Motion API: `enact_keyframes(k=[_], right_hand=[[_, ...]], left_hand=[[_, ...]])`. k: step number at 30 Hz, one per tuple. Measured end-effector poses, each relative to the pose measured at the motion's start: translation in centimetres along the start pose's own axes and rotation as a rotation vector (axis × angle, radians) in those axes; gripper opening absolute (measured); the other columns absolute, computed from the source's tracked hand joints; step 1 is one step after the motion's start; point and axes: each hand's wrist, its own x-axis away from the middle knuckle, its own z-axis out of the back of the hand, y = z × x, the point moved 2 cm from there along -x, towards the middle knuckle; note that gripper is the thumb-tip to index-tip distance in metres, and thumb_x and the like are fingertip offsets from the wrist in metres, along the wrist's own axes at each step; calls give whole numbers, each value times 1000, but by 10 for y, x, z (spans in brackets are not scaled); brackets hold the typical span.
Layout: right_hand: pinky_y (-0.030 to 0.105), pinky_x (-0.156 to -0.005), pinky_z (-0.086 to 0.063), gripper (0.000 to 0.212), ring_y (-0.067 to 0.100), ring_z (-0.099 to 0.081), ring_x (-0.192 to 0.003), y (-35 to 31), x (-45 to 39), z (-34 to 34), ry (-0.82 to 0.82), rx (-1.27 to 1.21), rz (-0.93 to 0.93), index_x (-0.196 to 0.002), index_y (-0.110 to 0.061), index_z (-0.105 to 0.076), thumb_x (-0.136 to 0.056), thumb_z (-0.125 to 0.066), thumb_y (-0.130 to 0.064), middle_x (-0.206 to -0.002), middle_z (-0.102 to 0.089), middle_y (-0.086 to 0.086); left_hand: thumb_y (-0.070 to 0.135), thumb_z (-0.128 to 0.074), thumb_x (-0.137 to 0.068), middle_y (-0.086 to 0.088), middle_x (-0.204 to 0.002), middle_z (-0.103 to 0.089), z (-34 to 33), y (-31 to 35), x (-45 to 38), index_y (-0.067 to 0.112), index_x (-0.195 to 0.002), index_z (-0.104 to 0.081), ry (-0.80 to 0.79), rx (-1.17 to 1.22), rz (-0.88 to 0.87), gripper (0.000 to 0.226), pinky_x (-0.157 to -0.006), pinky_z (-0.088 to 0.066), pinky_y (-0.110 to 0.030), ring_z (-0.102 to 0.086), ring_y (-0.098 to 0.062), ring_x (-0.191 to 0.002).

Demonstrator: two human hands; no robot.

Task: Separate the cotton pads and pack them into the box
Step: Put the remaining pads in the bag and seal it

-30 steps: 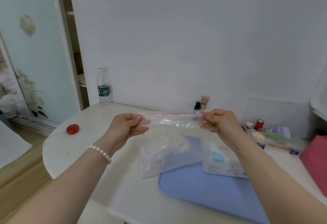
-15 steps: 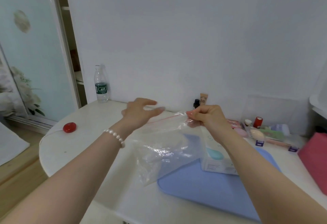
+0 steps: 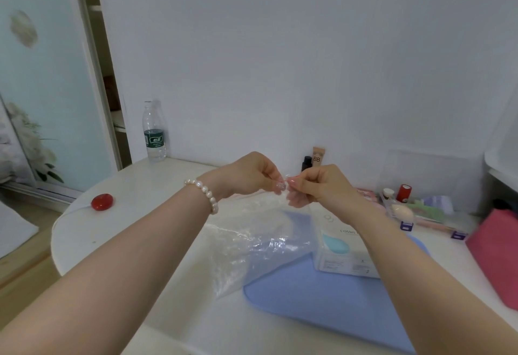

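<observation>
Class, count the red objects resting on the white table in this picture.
2. A round red object lies near the table's left edge; a small red cylinder stands at the back right among the cosmetics. Others may be hidden.

Plastic, card and gloss

We see a crinkled, glossy clear plastic bag (image 3: 252, 245), a matt blue mat (image 3: 322, 298), a smooth card box (image 3: 340, 256).

One plastic bag (image 3: 252, 242), one box (image 3: 340, 253), one blue mat (image 3: 322, 307), one water bottle (image 3: 154, 133).
</observation>
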Motion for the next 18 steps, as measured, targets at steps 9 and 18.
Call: enact_keyframes(k=[9,18], right_hand=[[21,-53,-53,15,13,-61,-47,7,-4,1,74,-24,33,-71,2,-62,-85,-59,3,-54,-64,7],[25,-57,-56,18,18,-62,-49,12,-2,9,89,-103,-6,-66,1,-62,-84,-61,0,-54,-66,7]], left_hand=[[15,-71,-82,-4,-72,-64,-13,-6,-3,15,-71,-67,103,1,-8,12,-67,-41,-23,-52,-13,-71],[6,-70,-80,-1,-64,-63,-12,-11,-3,14,-64,-66,123,-36,16,18,-57,-36,-15,-49,-10,-63]])
